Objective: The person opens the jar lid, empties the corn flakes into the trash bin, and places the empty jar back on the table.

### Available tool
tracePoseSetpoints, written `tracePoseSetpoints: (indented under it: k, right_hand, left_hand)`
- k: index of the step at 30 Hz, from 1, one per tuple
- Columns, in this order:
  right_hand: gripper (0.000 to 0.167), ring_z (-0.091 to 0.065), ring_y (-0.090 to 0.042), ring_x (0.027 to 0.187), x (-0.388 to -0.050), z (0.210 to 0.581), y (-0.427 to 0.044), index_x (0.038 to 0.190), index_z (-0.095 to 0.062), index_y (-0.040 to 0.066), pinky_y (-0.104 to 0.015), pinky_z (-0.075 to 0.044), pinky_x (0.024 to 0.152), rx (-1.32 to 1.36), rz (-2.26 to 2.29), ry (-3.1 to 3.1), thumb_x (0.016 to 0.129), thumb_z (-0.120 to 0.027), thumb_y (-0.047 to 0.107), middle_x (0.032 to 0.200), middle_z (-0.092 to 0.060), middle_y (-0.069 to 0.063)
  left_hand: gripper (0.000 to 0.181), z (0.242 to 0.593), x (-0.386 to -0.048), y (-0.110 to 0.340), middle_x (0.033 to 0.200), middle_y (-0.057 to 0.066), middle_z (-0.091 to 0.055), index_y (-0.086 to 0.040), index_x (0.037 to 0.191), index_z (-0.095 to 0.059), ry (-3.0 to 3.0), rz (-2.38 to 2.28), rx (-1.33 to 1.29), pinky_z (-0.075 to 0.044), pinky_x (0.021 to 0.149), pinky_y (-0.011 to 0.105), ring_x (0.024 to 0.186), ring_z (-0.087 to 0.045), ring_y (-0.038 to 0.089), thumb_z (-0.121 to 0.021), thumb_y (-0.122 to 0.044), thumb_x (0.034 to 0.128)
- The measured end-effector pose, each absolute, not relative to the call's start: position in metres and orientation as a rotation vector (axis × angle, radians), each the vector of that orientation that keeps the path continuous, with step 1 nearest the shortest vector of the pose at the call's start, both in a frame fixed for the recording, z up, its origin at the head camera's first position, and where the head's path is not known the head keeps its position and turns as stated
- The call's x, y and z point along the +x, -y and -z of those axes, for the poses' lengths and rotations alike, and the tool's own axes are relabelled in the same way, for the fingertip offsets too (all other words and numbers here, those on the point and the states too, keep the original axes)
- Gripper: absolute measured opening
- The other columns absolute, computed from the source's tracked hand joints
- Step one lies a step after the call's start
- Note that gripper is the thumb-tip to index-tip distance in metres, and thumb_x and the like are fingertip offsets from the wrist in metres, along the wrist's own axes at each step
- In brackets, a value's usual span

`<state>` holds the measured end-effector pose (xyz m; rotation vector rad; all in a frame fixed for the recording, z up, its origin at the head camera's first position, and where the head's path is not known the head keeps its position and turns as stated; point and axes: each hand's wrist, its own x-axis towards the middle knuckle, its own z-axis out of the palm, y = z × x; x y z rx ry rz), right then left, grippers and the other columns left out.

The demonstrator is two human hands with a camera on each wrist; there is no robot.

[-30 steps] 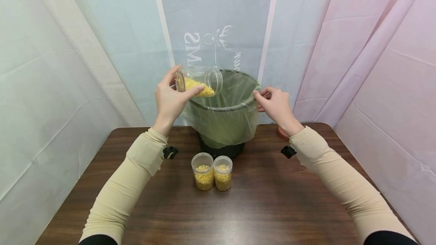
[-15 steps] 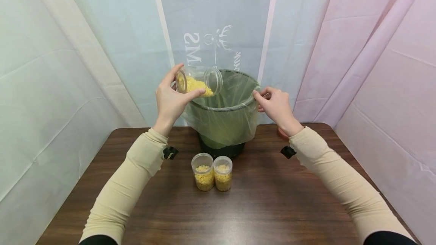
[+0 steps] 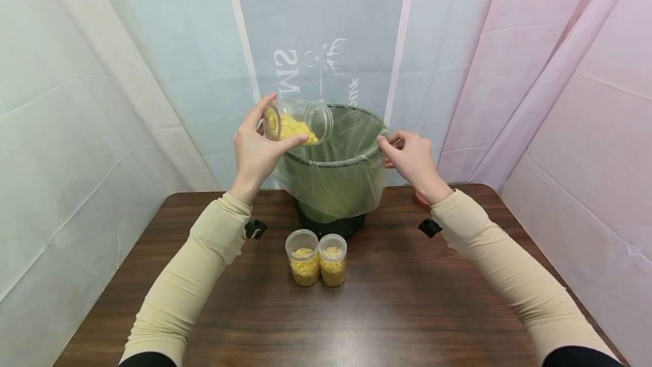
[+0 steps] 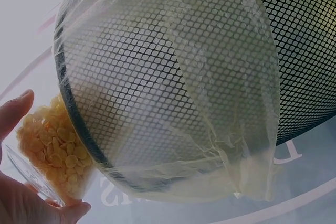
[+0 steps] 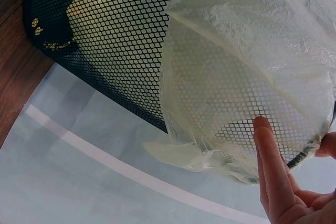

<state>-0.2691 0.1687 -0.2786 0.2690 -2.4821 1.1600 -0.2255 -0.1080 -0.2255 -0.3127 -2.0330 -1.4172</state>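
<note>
**Clear jar (image 3: 295, 122) of yellow flakes (image 4: 59, 150) tipped at a mesh bin (image 3: 331, 226)**

The smooth, round jar lies nearly sideways in the left hand (image 3: 256, 143), thumb and fingers curled about it, its mouth over the bin's rim. Thin, crinkled, see-through plastic liner (image 3: 338, 190) drapes over the black mesh. Opposite the jar, the right hand (image 3: 414, 154) pinches the lined rim between thumb and fingers. Well below both hands, a wider pot (image 3: 305, 271) and a narrower pot (image 3: 333, 272), both holding flakes, stand upright on the wood-grained table (image 3: 407, 310).
</note>
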Motion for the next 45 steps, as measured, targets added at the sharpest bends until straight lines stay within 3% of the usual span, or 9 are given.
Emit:
tracePoseSetpoints:
  k: [6,10,15,20,24,34,45]
  right_hand:
    - [0.040,-0.070,-0.026,0.062,-0.269,0.279,-0.169,0.088,-0.065,0.006,-0.031,-0.056,0.058,0.268,-1.151,2.481,0.092,-0.055,0.044,0.074,-0.071,-0.013]
    - [0.041,-0.070,-0.024,0.060,-0.268,0.279,-0.169,0.088,-0.066,0.006,-0.030,-0.056,0.057,0.266,-1.138,2.483,0.092,-0.054,0.045,0.075,-0.072,-0.013]
    - [0.042,-0.069,-0.018,0.057,-0.268,0.279,-0.169,0.088,-0.065,0.007,-0.030,-0.056,0.058,0.261,-1.135,2.486,0.092,-0.054,0.047,0.075,-0.072,-0.012]
    - [0.043,-0.070,-0.024,0.061,-0.269,0.279,-0.168,0.089,-0.065,0.006,-0.031,-0.057,0.058,0.263,-1.158,2.483,0.091,-0.054,0.047,0.074,-0.071,-0.012]
    - [0.042,-0.070,-0.022,0.060,-0.269,0.279,-0.168,0.089,-0.066,0.007,-0.030,-0.056,0.057,0.263,-1.157,2.479,0.092,-0.055,0.047,0.074,-0.071,-0.012]
    - [0.042,-0.069,-0.019,0.058,-0.268,0.279,-0.168,0.087,-0.065,0.007,-0.029,-0.056,0.057,0.257,-1.135,2.481,0.092,-0.054,0.047,0.075,-0.072,-0.012]
    - [0.039,-0.070,-0.024,0.061,-0.268,0.280,-0.168,0.088,-0.065,0.007,-0.030,-0.056,0.057,0.249,-1.160,2.479,0.092,-0.055,0.044,0.075,-0.072,-0.013]
  left_hand:
    - [0.080,0.225,-0.224,0.107,0.139,0.004,-0.052,-0.011,0.133,-0.054,2.020,1.399,-0.347,-0.047,0.097,0.036,0.127,-0.047,0.011,-0.089,-0.011,0.0610]
    - [0.082,0.233,-0.236,0.109,0.139,0.003,-0.052,-0.015,0.133,-0.055,2.014,1.388,-0.360,-0.047,0.097,0.037,0.128,-0.046,0.011,-0.090,-0.013,0.0596]
    - [0.085,0.242,-0.250,0.114,0.138,-0.007,-0.052,-0.025,0.134,-0.054,2.020,1.364,-0.369,-0.050,0.093,0.032,0.126,-0.045,0.004,-0.092,-0.024,0.0576]
    - [0.084,0.245,-0.254,0.115,0.134,-0.012,-0.054,-0.032,0.132,-0.055,2.011,1.349,-0.370,-0.053,0.084,0.027,0.120,-0.048,-0.001,-0.091,-0.038,0.0562]
    - [0.083,0.244,-0.254,0.114,0.133,-0.012,-0.055,-0.034,0.130,-0.055,2.023,1.328,-0.356,-0.053,0.083,0.026,0.119,-0.049,-0.001,-0.089,-0.045,0.0559]
    - [0.087,0.243,-0.254,0.113,0.132,-0.006,-0.057,-0.029,0.132,-0.056,2.053,1.313,-0.291,-0.049,0.087,0.028,0.115,-0.051,0.007,-0.089,-0.048,0.0540]
    - [0.087,0.241,-0.255,0.112,0.129,-0.005,-0.059,-0.025,0.133,-0.057,2.061,1.313,-0.264,-0.045,0.085,0.031,0.107,-0.052,0.012,-0.088,-0.050,0.0551]
